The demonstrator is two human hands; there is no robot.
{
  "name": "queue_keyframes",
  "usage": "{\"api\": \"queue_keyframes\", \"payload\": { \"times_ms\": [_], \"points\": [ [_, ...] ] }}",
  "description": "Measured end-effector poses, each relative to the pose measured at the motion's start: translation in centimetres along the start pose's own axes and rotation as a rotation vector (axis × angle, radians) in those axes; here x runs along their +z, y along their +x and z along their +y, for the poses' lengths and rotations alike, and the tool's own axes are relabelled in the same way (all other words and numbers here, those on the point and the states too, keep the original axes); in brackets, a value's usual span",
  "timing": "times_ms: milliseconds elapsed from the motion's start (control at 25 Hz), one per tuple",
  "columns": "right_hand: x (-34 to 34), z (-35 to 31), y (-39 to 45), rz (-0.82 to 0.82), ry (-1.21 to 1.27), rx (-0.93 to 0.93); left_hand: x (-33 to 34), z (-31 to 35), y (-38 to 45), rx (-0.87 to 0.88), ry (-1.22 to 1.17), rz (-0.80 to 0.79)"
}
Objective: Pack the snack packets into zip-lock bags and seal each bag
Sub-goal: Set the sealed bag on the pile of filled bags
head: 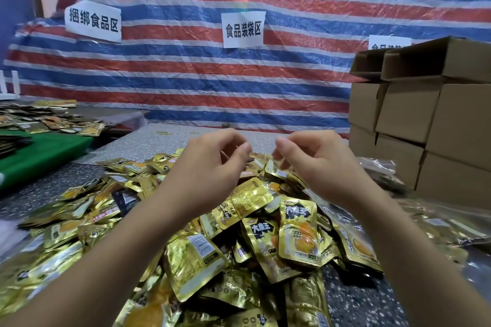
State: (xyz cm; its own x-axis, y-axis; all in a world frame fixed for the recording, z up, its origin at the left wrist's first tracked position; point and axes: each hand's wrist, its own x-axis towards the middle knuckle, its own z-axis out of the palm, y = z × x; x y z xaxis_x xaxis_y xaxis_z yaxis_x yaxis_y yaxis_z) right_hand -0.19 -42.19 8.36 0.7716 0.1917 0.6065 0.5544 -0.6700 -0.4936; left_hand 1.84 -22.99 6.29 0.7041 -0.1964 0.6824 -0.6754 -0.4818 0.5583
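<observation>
A big heap of gold snack packets (239, 233) covers the speckled table (353, 300) in front of me. Both hands are raised above the heap, close together, with curled fingers. My left hand (212, 164) pinches thumb against fingertips, and my right hand (313, 159) does the same a short gap away. A thin clear zip-lock bag (317, 199) seems to hang from the two pinches. Its film is almost invisible, showing only as a shiny edge below my right wrist. Whether any packets are inside it cannot be made out.
Stacked cardboard boxes (425, 119) stand at the right, with clear bags (377, 164) lying at their foot. A green mat (39, 154) and more packets (47, 119) lie on the table at the left. A striped tarp (212, 82) with paper labels closes the back.
</observation>
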Motion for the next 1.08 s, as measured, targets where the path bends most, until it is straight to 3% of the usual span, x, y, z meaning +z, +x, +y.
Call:
{"api": "queue_keyframes", "payload": {
  "times_ms": [200,360,560,680,800,880,960,1080],
  "points": [
    [1.5,0.2,0.3,0.051,0.406,0.168,0.1,0.0,0.0,0.015,0.037,0.013],
    [1.5,-0.2,0.0,0.043,0.519,0.239,-0.3,-1.5,0.1,-0.051,0.124,0.058],
    [2.1,-1.1,-0.5,0.003,0.473,0.197,-6.0,-10.0,0.0,-0.372,0.540,0.054],
    [2.6,-1.6,-0.9,-0.014,0.444,0.175,-12.5,-16.5,-2.1,-0.716,0.929,-0.050],
    [2.7,-1.7,-0.8,-0.042,0.413,0.168,-16.8,-21.1,-5.6,-1.067,1.061,-0.129],
    [2.7,-1.7,-0.7,-0.050,0.398,0.155,-17.5,-23.2,-7.9,-1.185,1.142,-0.207],
    [2.7,-1.7,-0.7,-0.045,0.390,0.145,-17.3,-23.6,-9.0,-1.160,1.131,-0.199],
    [2.8,-1.7,-0.9,-0.057,0.387,0.144,-17.3,-22.8,-9.8,-0.996,1.034,-0.002]
  ]
}}
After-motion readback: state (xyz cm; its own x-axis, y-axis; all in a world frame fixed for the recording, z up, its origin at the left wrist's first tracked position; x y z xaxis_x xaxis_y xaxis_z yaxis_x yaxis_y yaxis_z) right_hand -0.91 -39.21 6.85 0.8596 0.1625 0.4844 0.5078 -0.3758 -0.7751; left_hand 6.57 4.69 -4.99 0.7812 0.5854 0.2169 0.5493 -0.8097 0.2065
